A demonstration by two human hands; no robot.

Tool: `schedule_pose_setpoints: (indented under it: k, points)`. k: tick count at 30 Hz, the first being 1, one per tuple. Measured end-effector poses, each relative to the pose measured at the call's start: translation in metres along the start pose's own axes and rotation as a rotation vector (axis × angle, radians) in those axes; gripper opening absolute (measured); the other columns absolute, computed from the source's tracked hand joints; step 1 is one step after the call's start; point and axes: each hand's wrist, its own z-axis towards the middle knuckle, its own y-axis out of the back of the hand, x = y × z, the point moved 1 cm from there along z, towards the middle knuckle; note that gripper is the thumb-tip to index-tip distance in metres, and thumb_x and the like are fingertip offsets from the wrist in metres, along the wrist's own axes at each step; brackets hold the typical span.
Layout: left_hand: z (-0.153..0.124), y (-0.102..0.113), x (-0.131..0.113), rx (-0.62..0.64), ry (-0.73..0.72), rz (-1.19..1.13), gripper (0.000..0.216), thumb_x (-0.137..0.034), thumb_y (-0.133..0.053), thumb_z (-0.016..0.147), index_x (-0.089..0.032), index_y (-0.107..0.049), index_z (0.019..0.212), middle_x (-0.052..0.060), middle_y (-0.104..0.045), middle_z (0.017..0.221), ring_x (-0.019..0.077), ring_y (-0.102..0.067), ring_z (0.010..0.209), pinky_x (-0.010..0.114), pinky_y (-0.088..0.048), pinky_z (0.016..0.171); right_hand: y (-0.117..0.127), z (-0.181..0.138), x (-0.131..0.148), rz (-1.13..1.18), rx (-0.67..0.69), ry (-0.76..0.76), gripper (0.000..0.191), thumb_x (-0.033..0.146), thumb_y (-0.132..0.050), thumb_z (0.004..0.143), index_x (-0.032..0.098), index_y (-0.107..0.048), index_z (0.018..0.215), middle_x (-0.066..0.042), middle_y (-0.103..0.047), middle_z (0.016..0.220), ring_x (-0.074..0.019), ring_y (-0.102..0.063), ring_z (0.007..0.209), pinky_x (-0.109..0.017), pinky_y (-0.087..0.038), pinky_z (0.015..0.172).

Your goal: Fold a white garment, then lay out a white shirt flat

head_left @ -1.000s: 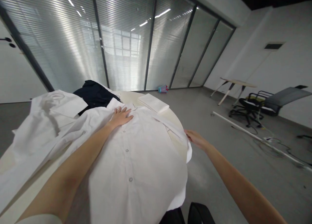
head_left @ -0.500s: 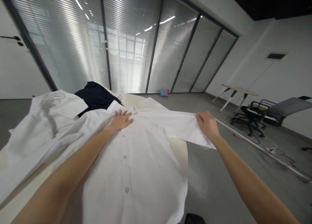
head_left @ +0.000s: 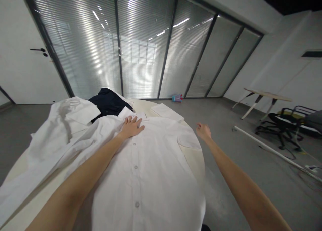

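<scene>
Head view shows your left hand [head_left: 132, 127] pressed flat, fingers spread, on the white shirt [head_left: 148, 177] just below its collar, pinning it to the round table [head_left: 193, 155]. Your right hand [head_left: 203, 131] hangs off the table's right edge, fingers loosely open and holding nothing, close to the shirt's folded-in sleeve [head_left: 187, 140] but apart from it.

The shirt lies front up, buttoned, spread over the near half of the tabletop with its hem hanging toward you. It looks like thin, light cotton: soft, limp, quick to wrinkle and likely to slide on the smooth top unless one palm stays on it. The firmer places to take hold are probably the collar, the shoulder seams and the cuff, not the loose body cloth.

The pale, smooth tabletop also carries another white garment [head_left: 65, 123] heaped at the left, a dark garment [head_left: 108, 102] at the far side and a folded white piece [head_left: 167, 112] behind the shirt. Beyond it are a grey floor, glass walls with blinds, a small side table [head_left: 266, 97] and an office chair [head_left: 294, 122] at the right.
</scene>
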Motion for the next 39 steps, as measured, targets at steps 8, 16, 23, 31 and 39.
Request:
schedule_pose_setpoints:
  k: [8,16,23,31,39]
  points:
    - [0.003,0.03,0.008,-0.159,-0.096,-0.098,0.049,-0.039,-0.046,0.1,-0.013,-0.056,0.141,0.017,-0.046,0.153,0.0324,-0.035,0.146,0.047,-0.028,0.121,-0.001,-0.039,0.147,0.162,0.234,0.487,0.062,0.059,-0.026,0.103,0.024,-0.048,0.15,-0.009,-0.044,0.157,-0.0281,-0.036,0.147,-0.045,-0.03,0.119]
    - [-0.111,0.124,0.118,-0.256,0.033,0.013,0.032,-0.035,-0.053,0.09,-0.017,-0.071,0.11,0.012,-0.069,0.113,0.026,-0.063,0.103,0.039,-0.048,0.097,-0.025,-0.066,0.162,-0.009,0.285,0.489,0.07,0.064,-0.02,0.102,0.025,-0.033,0.158,-0.01,-0.024,0.166,-0.0352,-0.023,0.151,-0.054,-0.022,0.121]
    - [-0.29,0.145,0.184,-0.059,0.449,-0.121,0.049,-0.069,-0.057,0.077,-0.022,-0.067,0.084,0.003,-0.067,0.073,0.0197,-0.063,0.063,0.028,-0.047,0.059,-0.029,-0.068,0.163,-0.029,0.116,0.533,0.061,0.055,-0.028,0.104,0.021,-0.047,0.151,-0.015,-0.04,0.158,-0.0357,-0.039,0.144,-0.052,-0.032,0.116]
    - [-0.369,0.128,0.141,-0.15,0.521,-0.031,0.045,-0.063,-0.056,0.079,-0.025,-0.07,0.098,0.01,-0.071,0.102,0.0292,-0.069,0.093,0.035,-0.053,0.078,-0.024,-0.073,0.166,0.004,0.039,0.516,0.05,0.046,-0.034,0.104,0.019,-0.061,0.136,-0.014,-0.051,0.15,-0.0303,-0.049,0.136,-0.047,-0.035,0.113]
    - [-0.35,0.151,0.179,-0.271,0.764,-0.212,0.025,-0.043,-0.05,0.081,-0.021,-0.059,0.091,0.006,-0.071,0.074,0.0268,-0.069,0.073,0.032,-0.053,0.062,-0.022,-0.075,0.166,0.026,0.048,0.513,0.045,0.037,-0.035,0.104,0.017,-0.063,0.134,-0.014,-0.056,0.146,-0.0271,-0.052,0.133,-0.043,-0.039,0.111]
